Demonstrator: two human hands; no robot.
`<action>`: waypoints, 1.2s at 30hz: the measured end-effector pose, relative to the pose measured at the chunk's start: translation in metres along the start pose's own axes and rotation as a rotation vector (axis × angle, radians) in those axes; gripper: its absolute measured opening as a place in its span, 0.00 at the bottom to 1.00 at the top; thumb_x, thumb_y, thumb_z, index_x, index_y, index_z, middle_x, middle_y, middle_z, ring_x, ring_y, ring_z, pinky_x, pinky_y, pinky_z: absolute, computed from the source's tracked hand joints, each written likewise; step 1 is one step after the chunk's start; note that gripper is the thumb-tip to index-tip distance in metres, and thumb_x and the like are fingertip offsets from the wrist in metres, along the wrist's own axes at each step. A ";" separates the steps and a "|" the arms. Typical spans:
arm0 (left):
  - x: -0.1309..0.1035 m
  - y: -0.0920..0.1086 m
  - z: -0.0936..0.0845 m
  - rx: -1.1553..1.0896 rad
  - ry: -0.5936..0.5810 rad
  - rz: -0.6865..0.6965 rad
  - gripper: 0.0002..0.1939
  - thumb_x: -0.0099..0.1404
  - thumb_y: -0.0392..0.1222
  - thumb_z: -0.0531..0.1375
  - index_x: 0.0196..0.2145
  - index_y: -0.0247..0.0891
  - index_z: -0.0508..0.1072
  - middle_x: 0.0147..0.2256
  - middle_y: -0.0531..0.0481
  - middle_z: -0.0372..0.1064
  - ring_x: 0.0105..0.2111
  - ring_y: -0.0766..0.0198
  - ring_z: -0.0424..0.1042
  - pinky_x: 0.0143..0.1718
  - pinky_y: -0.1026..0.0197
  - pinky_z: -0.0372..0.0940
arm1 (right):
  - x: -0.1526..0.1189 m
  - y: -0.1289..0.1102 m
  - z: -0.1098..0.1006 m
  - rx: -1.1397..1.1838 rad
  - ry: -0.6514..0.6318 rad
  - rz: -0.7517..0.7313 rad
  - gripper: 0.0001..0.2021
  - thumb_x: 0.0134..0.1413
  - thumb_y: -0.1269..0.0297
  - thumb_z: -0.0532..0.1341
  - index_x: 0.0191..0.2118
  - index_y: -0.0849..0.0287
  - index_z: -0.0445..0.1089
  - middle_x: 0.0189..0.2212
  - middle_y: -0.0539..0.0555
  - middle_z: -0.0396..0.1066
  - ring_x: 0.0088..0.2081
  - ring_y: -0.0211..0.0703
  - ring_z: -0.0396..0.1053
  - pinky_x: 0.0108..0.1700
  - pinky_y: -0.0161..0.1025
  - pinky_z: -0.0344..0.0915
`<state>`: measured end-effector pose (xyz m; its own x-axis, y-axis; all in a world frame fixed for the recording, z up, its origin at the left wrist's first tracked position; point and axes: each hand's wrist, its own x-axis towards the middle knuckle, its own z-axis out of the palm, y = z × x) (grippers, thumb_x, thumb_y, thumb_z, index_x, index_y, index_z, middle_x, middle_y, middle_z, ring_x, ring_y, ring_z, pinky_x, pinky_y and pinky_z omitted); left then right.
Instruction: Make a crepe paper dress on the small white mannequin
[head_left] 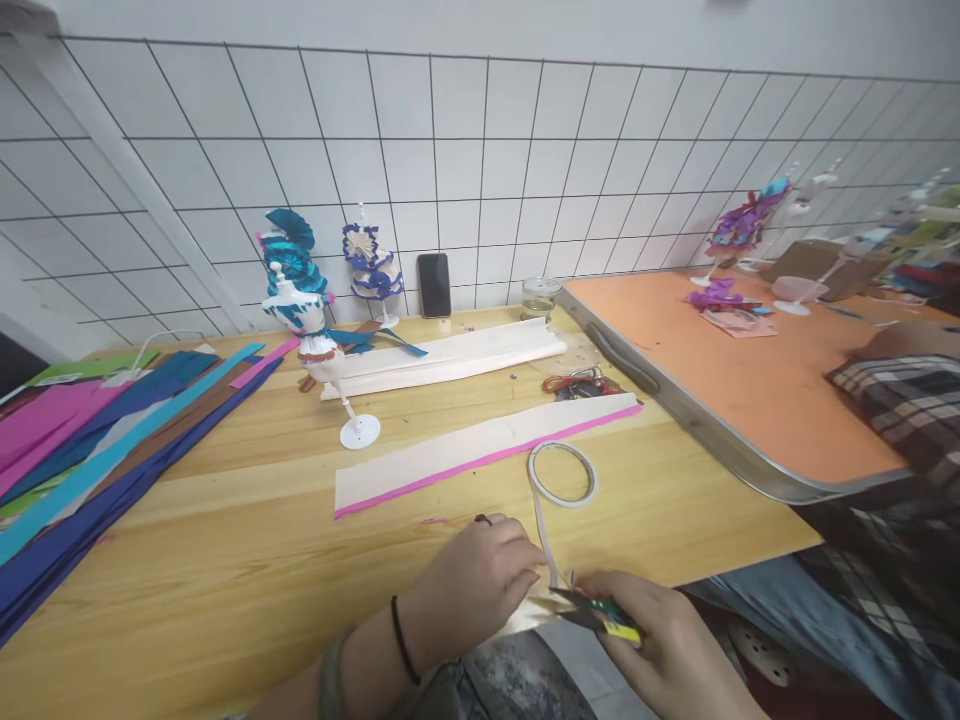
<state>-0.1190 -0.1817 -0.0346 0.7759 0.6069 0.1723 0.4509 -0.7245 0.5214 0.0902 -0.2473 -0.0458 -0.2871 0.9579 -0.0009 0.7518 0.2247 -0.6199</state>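
Near the table's front edge, my left hand (491, 575) is closed, thumb and fingers pinched over a pale, shiny paper piece (529, 612). A narrow tape strip (541, 525) runs down to its fingertips from a white tape roll (594, 482) lying flat on the table. My right hand (664, 640) grips dark scissors (589, 612) with green and yellow marks; their blades point left, at the tape's lower end beside my left fingertips. Whether the blades touch the tape is hard to tell. Behind the roll lies a long white paper strip (465, 450) with a pink edge.
Coloured paper strips (127, 420) cover the left of the wooden table (225, 520). Small dressed mannequins (300, 310) and a phone (434, 285) stand at the back. A glass (538, 298) sits near the metal-edged orange table (720, 400). Another person's plaid sleeve (900, 390) is at right.
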 end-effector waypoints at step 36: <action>0.034 -0.029 -0.021 -0.813 0.106 -0.191 0.16 0.56 0.34 0.57 0.44 0.35 0.70 0.39 0.45 0.69 0.38 0.62 0.66 0.40 0.61 0.59 | 0.092 -0.024 -0.071 0.555 -0.379 0.209 0.13 0.52 0.53 0.57 0.33 0.60 0.66 0.19 0.43 0.46 0.21 0.32 0.43 0.22 0.31 0.43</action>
<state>-0.1147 -0.1330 -0.0266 0.6546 0.7521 0.0765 0.0802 -0.1697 0.9822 0.0879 -0.1521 0.0252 -0.4329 0.8200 -0.3744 0.4287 -0.1781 -0.8857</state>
